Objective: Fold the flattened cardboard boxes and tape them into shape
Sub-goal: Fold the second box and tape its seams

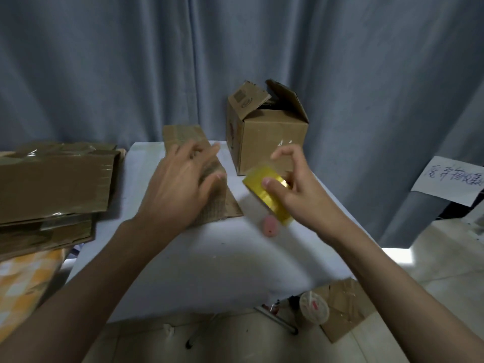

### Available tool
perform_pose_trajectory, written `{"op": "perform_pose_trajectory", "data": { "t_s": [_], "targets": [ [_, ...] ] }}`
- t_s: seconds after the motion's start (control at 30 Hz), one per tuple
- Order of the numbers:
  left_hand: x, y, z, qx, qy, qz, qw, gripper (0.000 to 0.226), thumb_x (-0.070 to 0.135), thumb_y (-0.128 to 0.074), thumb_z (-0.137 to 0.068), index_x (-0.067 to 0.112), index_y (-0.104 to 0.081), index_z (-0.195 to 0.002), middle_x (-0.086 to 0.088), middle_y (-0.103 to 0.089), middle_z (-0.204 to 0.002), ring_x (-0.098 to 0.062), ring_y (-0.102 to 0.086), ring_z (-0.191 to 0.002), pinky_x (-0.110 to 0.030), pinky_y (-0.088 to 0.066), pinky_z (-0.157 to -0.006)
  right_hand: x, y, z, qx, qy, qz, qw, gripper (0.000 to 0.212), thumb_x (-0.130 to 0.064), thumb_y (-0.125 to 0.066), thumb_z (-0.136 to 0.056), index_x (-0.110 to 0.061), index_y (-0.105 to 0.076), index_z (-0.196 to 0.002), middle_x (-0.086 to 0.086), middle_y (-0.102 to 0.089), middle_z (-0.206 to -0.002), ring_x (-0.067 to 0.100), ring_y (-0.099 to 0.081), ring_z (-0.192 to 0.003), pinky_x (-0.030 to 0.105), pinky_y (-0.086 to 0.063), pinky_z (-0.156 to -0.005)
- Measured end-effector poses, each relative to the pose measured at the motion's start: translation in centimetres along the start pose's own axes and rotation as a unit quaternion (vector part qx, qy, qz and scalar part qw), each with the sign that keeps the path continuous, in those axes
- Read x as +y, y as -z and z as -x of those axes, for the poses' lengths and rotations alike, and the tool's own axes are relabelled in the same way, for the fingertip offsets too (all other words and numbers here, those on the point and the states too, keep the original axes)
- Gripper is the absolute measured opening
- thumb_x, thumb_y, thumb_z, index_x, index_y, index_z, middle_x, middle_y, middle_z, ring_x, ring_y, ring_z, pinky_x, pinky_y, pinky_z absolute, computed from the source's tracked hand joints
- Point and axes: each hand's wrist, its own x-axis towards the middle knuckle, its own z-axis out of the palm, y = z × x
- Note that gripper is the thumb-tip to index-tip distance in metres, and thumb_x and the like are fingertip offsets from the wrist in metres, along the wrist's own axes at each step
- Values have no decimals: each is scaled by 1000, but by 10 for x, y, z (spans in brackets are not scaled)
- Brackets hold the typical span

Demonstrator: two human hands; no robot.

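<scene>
Table point(199, 271) (white) before grey curtain point(131, 61)

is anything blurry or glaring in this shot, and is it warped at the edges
Head view: both hands are motion-smeared, the left hand on the flattened cardboard, the right hand gripping the yellow tape roll; glare on the taped cardboard stack and floor; wide-angle bending at the edges.

Grey-blue curtain point(131, 61) behind white table point(199, 271); pale tiled floor point(445, 258); bright light patch at curtain hem.
</scene>
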Motion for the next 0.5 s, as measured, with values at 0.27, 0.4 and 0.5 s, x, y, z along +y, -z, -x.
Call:
{"op": "perform_pose_trajectory", "data": {
  "t_s": [0.27,0.4,0.5],
  "targets": [
    [-47,-10,1,-74,12,34,997,49,35,-61,-95,22,-53,-142,1,-47,-150,-21,-43,-139,-37,-29,-116,68,-5,-4,13,-104,315,943,32,-11,-54,-89,-19,-33,-111,6,-52,-77,34,-51,-76,39,-38,-62],
    [-47,-12,2,-50,6,28,998,46,32,-64,-94,22,-57,-139,1,-53,-145,-24,-48,-133,-43,-38,-111,73,-13,-5,-22,-130,353,926,30,-13,-60,-87,-15,-37,-106,6,-51,-84,35,-54,-86,43,-47,-72],
    [-46,-14,4,-51,2,6,999,45,37,-57,-97,26,-55,-140,5,-52,-146,-21,-47,-133,-48,-43,-105,63,-19,-11,12,-86,416,905,33,-24,-67,-87,-17,-45,-111,5,-43,-112,25,-44,-103,35,-39,-71]
  ]
}}
